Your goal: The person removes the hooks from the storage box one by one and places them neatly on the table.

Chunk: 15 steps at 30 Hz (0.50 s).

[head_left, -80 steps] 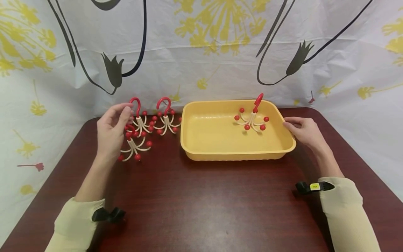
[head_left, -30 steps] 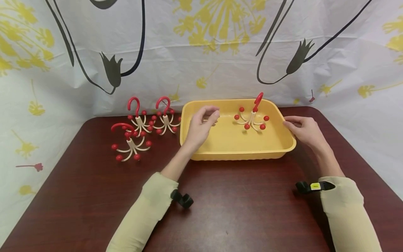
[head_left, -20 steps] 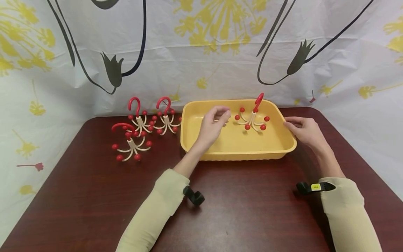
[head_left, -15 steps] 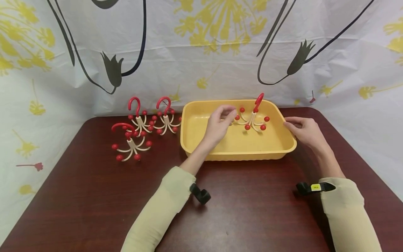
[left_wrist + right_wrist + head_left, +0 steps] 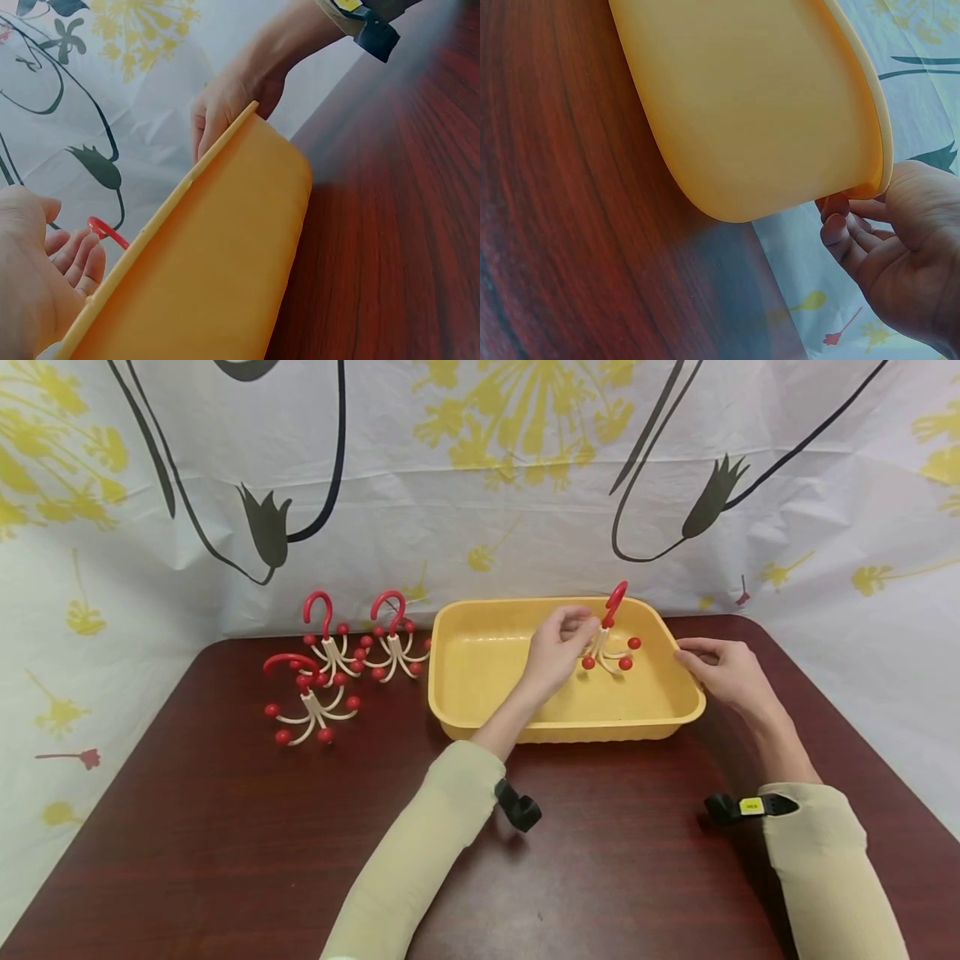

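A yellow plastic tray (image 5: 562,724) stands on the dark table. Inside it sits a hook hanger (image 5: 615,603), with a red hook on top and cream arms ending in red balls. My left hand (image 5: 558,647) is over the tray beside this hanger, hiding some of its arms. In the left wrist view, thumb and fingers (image 5: 79,259) are apart near the red hook. At the tray's right end my right hand (image 5: 723,672) grips the rim; the right wrist view shows its fingers (image 5: 840,232) under the rim's edge.
Three similar hook hangers stand on the table left of the tray: one at the front (image 5: 311,706), one behind it (image 5: 330,647), one nearest the tray (image 5: 395,647). A patterned white cloth (image 5: 480,485) hangs behind the table (image 5: 300,827).
My left hand has left the hangers on the left and moved right across the tray to the hanger inside. The front-left hanger's hook now tilts left, uncovered. My right hand stays at the rim.
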Available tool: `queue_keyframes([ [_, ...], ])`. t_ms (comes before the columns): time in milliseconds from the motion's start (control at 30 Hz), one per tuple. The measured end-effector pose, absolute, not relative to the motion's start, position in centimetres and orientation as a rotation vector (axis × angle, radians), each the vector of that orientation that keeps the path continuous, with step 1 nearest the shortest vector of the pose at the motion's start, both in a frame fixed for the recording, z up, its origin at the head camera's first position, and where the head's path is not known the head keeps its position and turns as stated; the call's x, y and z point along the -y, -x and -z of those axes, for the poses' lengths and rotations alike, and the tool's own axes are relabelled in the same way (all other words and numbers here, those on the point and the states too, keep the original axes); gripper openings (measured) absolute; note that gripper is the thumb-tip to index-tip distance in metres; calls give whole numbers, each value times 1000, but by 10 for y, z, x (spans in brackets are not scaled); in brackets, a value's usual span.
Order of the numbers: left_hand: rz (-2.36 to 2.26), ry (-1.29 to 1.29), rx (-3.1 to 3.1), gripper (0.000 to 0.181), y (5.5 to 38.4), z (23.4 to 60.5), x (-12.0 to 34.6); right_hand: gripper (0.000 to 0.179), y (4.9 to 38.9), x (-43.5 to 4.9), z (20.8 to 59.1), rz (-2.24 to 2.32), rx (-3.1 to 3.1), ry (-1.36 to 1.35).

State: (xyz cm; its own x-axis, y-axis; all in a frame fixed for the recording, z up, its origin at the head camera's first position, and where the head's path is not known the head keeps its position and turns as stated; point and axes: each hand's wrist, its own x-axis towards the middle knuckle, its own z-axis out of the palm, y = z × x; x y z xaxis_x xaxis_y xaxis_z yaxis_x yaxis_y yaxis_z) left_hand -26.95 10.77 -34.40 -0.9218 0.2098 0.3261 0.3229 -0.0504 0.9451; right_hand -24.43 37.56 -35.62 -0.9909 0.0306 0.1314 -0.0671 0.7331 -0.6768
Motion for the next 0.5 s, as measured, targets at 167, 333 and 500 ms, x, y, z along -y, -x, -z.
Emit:
queue_keyframes([
  [167,2155,517,2151,34,275,344,-118,53,244,-375,357,-1119,2803,-19],
  [333,2176,488,2177,39,280,341,-129,52,244,-376,356,-1108,2800,-21],
  [500,2232,456,2191,52,288,339,-138,52,245,-376,356,-1112,2801,-23],
])
